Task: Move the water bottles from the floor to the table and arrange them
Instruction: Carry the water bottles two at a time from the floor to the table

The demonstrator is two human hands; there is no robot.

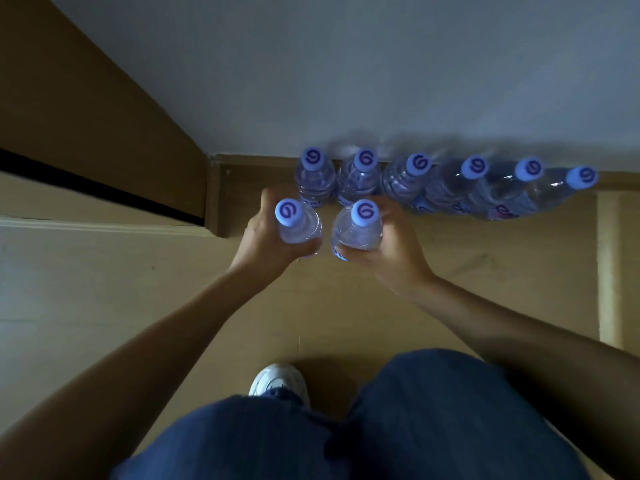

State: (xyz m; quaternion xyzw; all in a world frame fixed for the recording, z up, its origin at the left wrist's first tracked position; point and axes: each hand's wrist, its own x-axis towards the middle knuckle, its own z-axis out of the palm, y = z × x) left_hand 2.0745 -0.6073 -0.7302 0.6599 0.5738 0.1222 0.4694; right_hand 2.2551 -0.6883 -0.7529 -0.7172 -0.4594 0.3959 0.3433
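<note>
The left hand [266, 237] is wrapped around one upright water bottle [299, 226]; the right hand [391, 244] is wrapped around a second water bottle [358, 230] just beside it. Both bottles are positioned above the wooden floor [485, 271]. Six further capped bottles [446, 188] stand in a row on the floor, against the white wall [346, 64]. One white shoe [277, 381] is visible below.

- Left hand [268, 237] reaches forward and down, forearm bare, fingers curled closed around a bottle [298, 221].
- Right hand [394, 245] mirrors it close beside, fingers wrapped around a second bottle [358, 226].
</note>
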